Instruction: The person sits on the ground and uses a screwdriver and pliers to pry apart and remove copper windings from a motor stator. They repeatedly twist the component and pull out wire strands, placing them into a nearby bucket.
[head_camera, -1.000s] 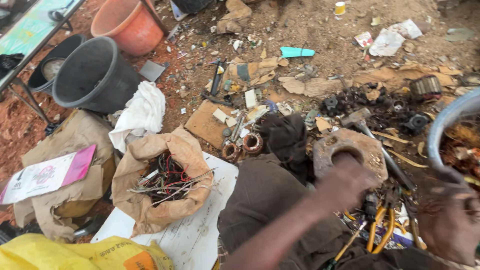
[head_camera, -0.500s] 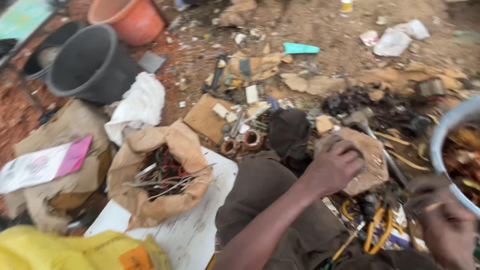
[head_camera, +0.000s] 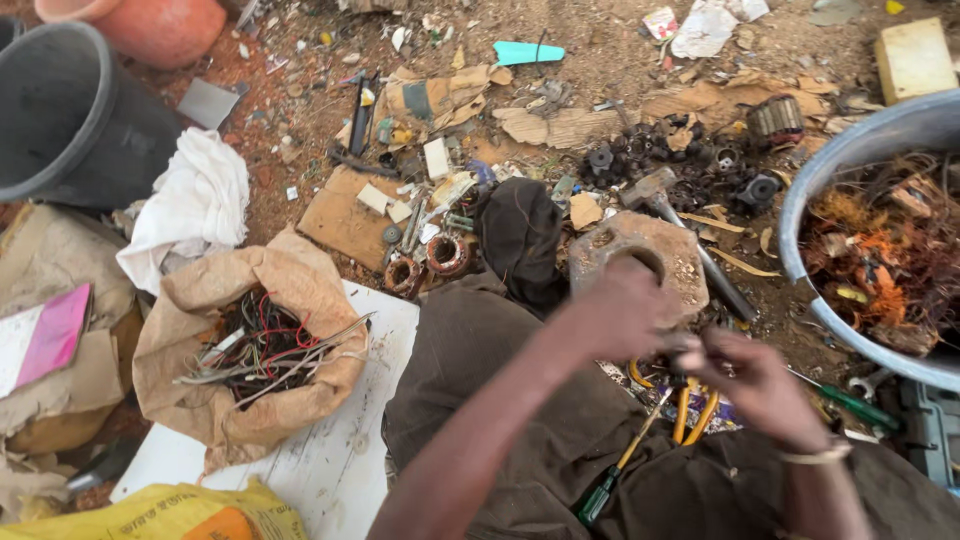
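I sit on the ground with both hands meeting over my lap. My left hand (head_camera: 620, 318) is curled, just in front of a rusty metal block with a round hole (head_camera: 668, 262). My right hand (head_camera: 762, 385), with a thin bracelet at the wrist, pinches toward it. Between the fingertips of both hands is a small grey piece (head_camera: 686, 343); I cannot make out what it is. Yellow-handled pliers (head_camera: 692, 420) lie under my hands. A green-handled screwdriver (head_camera: 600, 495) rests on my dark trousers.
A hammer (head_camera: 655, 190) lies behind the block. A metal bowl of copper wire scrap (head_camera: 800, 215) stands at the right. At the left are a brown sack of wires (head_camera: 300, 290), a white board (head_camera: 330, 455), a white cloth (head_camera: 190, 200) and a black bucket (head_camera: 70, 110). Two copper coils (head_camera: 430, 260) lie nearby.
My left hand has come off the top of the metal block toward me. My right hand has moved in from the right edge to meet it.
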